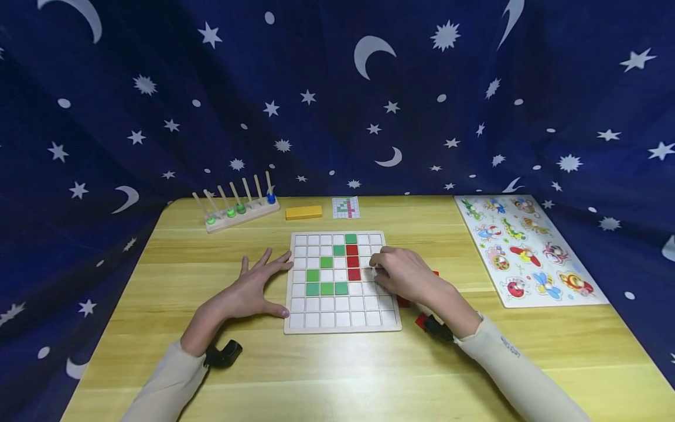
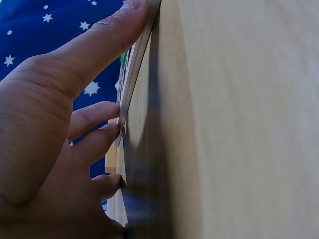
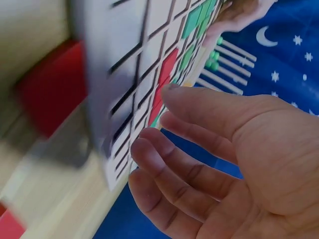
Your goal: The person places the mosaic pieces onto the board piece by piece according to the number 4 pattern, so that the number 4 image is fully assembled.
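A square grid board [image 1: 289, 296] with a pale wooden frame lies on the table, filled with white, green and red square tiles. Green tiles [image 1: 327, 288] make a slanting line and a row; red tiles [image 1: 352, 262] form a short column. My left hand [image 1: 245, 296] is spread at the board's left edge, fingertips and thumb touching the frame. My right hand [image 1: 408, 272] hovers over the board's right side, its fingers [image 3: 192, 174] loosely bent near the white tiles. Nothing shows between its thumb and fingers. Loose red tiles [image 1: 420, 321] lie beside the board, partly hidden by my right arm.
Behind the board are a small card [image 1: 345, 207] with a coloured grid pattern, a yellow block [image 1: 303, 213] and a peg stand [image 1: 242, 218] with green and blue rings. An insect picture puzzle [image 1: 527, 252] lies at the right. A starry blue cloth [image 1: 327, 135] hangs behind the table.
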`<state>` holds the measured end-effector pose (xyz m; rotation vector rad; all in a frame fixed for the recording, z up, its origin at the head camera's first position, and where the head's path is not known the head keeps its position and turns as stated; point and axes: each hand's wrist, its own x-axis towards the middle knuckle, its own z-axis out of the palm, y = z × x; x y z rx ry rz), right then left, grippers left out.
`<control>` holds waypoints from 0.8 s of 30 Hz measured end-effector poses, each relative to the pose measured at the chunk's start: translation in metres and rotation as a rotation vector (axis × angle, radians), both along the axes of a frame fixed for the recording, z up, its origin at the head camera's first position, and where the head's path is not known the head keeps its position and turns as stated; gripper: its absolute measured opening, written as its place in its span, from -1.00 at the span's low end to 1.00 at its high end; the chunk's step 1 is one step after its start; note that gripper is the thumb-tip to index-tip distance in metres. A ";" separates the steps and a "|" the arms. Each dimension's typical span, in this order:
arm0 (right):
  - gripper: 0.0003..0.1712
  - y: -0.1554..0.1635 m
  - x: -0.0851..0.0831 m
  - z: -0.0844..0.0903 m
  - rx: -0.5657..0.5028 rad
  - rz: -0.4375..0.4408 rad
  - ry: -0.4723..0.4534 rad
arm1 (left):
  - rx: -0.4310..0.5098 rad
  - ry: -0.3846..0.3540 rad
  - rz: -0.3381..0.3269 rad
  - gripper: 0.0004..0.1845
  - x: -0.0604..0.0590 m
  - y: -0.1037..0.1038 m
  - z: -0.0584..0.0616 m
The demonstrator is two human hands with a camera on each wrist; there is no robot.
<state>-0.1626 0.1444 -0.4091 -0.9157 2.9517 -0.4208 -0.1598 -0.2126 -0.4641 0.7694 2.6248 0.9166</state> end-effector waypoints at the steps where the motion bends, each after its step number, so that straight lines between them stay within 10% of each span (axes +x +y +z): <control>1: -0.79 0.005 0.001 0.000 -0.006 -0.015 -0.002 | -0.002 0.000 0.000 0.14 0.000 0.000 0.000; 24: -0.75 0.095 0.024 -0.002 0.018 -0.197 0.030 | 0.005 0.007 -0.005 0.13 0.000 0.000 -0.001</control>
